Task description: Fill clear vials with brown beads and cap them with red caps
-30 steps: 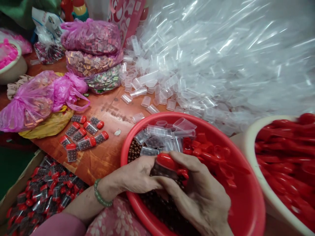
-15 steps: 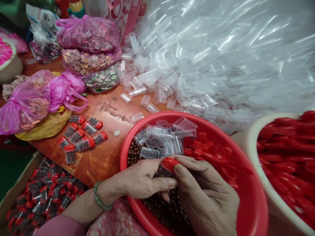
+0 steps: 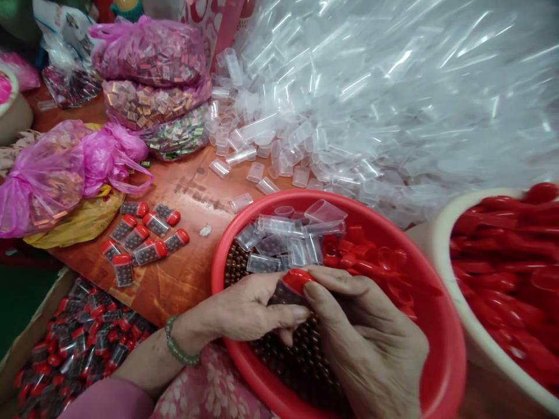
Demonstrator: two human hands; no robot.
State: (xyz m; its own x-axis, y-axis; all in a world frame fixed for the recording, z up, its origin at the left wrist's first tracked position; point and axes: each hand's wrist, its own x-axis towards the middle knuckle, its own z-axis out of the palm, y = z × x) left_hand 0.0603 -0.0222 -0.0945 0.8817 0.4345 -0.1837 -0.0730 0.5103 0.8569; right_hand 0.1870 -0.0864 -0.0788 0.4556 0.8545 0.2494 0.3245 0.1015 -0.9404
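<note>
Over the red basin both hands meet on one small clear container of dark balls with a red cap. My left hand is wrapped round its clear body, thumb along the near side. With thumb and fingertips, my right hand pinches the red cap, which sits on the container's end. Inside the basin lie brown balls, clear plastic tubes and loose red caps. The far ends of the right fingers are partly hidden.
Several capped containers lie on the table. Many more fill a box at lower left. Pink bags stand behind. A heap of clear tubes spreads at the back; a cream tub of red pieces stands at right.
The view has shifted slightly, so most things sit a little higher and further left. Both hands keep their grip on the container and cap.
</note>
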